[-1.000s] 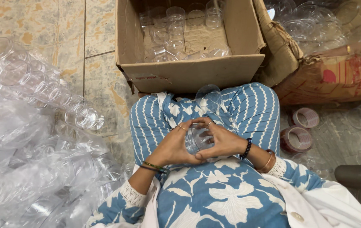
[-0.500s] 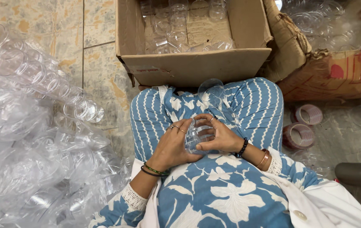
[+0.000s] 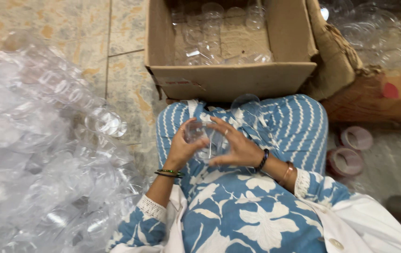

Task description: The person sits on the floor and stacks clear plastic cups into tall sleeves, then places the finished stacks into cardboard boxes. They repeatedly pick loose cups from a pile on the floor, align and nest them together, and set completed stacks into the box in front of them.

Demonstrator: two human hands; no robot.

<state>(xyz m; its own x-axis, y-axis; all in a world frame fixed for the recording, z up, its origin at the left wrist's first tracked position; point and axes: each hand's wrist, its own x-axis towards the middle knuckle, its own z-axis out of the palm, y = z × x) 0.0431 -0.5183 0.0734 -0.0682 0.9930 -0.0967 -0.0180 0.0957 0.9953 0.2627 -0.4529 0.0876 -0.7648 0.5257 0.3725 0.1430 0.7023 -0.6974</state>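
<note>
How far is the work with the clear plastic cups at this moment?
Done: several clear cups already lie in the cardboard box. In hand: the left hand and right hand hold one clear cup over the lap. Left: a large pile of bagged cups lies on the person's left, apparently unhandled.

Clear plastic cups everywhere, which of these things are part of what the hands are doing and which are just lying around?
In use:
left hand
right hand
clear cup held between both
cardboard box holding cups
bagged cup stacks

Lying about:
tape rolls
second box
</note>
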